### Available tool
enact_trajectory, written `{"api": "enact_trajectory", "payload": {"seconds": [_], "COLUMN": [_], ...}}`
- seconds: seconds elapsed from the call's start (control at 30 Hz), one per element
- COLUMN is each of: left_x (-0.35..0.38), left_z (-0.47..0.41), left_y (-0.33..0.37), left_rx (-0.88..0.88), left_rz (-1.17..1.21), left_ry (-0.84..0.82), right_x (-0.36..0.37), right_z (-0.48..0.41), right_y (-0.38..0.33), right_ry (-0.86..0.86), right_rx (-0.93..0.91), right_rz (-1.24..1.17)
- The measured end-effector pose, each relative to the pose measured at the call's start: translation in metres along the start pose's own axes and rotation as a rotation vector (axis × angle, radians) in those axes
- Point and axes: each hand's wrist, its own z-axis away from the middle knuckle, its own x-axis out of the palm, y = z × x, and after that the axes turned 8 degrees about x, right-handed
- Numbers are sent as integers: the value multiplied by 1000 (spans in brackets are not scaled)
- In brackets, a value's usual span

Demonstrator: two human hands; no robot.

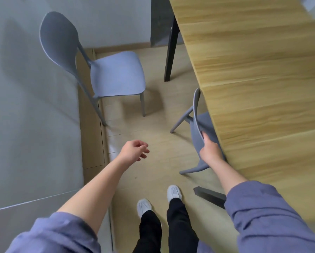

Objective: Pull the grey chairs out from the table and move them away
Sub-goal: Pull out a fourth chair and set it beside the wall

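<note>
One grey chair (116, 75) stands away from the wooden table (262, 70), its back against the grey wall on the left. A second grey chair (198, 123) is tucked under the table's near edge, with only its backrest and rear legs showing. My right hand (210, 149) grips the top edge of that backrest. My left hand (134, 149) hangs in the air over the floor, empty, with its fingers loosely curled and apart.
The grey wall (34, 106) runs along the left with a low step at its foot. Black table legs stand at the far corner (170, 52) and near my right arm (209, 195). My feet (158, 199) are on the tan floor between wall and table.
</note>
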Motion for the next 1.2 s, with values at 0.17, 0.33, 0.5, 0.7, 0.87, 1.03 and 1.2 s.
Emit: {"api": "enact_trajectory", "payload": {"seconds": [0.17, 0.33, 0.5, 0.7, 0.87, 1.03, 1.2], "left_x": [41, 101, 146, 173, 187, 186, 170], "left_z": [-22, -47, -71, -98, -104, -105, -99], "left_y": [28, 59, 100, 112, 103, 99, 90], "left_rx": [49, 81, 98, -19, -133, -111, -92], "left_rz": [68, -7, -86, -69, -11, 19, 44], "left_ry": [4, 0, -56, -17, -41, -30, -2], "right_x": [-2, 1, 6, 11, 15, 15, 20], "right_z": [-2, -12, -25, -34, -37, -35, -31], "right_y": [5, 16, 33, 53, 67, 66, 59], "right_ry": [-20, -47, -117, -186, -293, -312, -346], "right_rx": [-32, -107, -242, -296, -247, -245, -257], "right_rz": [-16, -16, -96, -256, -329, -328, -265]}}
